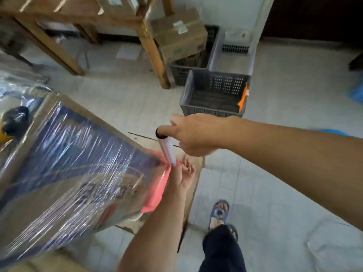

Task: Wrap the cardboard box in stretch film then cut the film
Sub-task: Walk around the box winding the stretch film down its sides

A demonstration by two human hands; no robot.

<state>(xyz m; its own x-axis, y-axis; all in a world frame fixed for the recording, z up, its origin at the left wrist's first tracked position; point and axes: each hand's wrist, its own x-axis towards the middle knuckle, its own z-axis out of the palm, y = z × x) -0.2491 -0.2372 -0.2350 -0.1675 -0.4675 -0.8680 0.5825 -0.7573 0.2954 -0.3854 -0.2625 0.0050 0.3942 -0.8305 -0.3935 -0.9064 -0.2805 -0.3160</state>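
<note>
A large cardboard box [64,165] with blue and red print fills the lower left, its faces covered in shiny, wrinkled stretch film. At the box's right corner stands the stretch film roll [167,149], nearly upright with a black core end on top. My right hand [193,133] grips the roll's upper end from the right. My left hand [181,175] holds the roll's lower end beside the box's red corner. The film runs from the roll straight onto the box.
A grey plastic crate [214,109] stands on the tiled floor beyond my right hand, with a second crate and a cardboard carton [178,34] behind it. A wooden table leg [153,46] slants down at centre top. Flat cardboard lies under the box. My sandalled foot [221,212] is below.
</note>
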